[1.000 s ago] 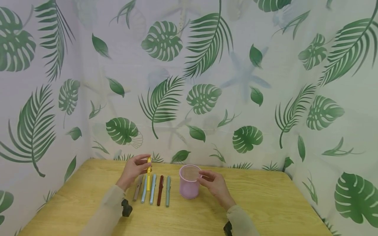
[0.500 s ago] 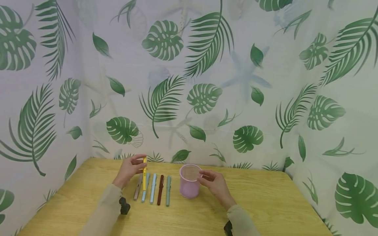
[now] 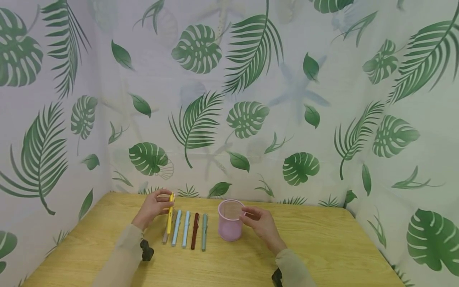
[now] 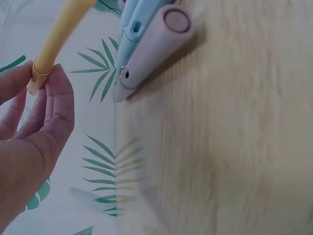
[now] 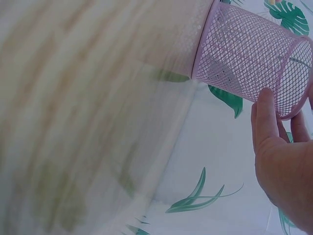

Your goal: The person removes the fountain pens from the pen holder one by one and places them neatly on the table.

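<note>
My left hand (image 3: pixel 152 208) pinches a yellow pen (image 3: pixel 170 217) near its upper end, held above the left end of a row of pens. Below it a greyish-pink pen (image 3: pixel 165 238) lies partly hidden; its round end shows large in the left wrist view. To its right lie two light blue pens (image 3: pixel 176 228), a dark red pen (image 3: pixel 195 232) and a grey-green pen (image 3: pixel 204 233), side by side. A pink mesh pen holder (image 3: pixel 230 229) stands upright right of the row. My right hand (image 3: pixel 263 227) holds its rim, thumb against the mesh (image 5: pixel 234 54).
Everything rests on a light wooden table (image 3: pixel 322 247). Leaf-patterned cloth (image 3: pixel 201 119) hangs behind the table and along both sides. A small dark device (image 3: pixel 147 251) is worn on the left wrist, with another (image 3: pixel 277 277) on the right.
My left hand has moved left with the yellow pen, from over the light blue pens to over the greyish-pink one. The right hand and the pen holder stay in place.
</note>
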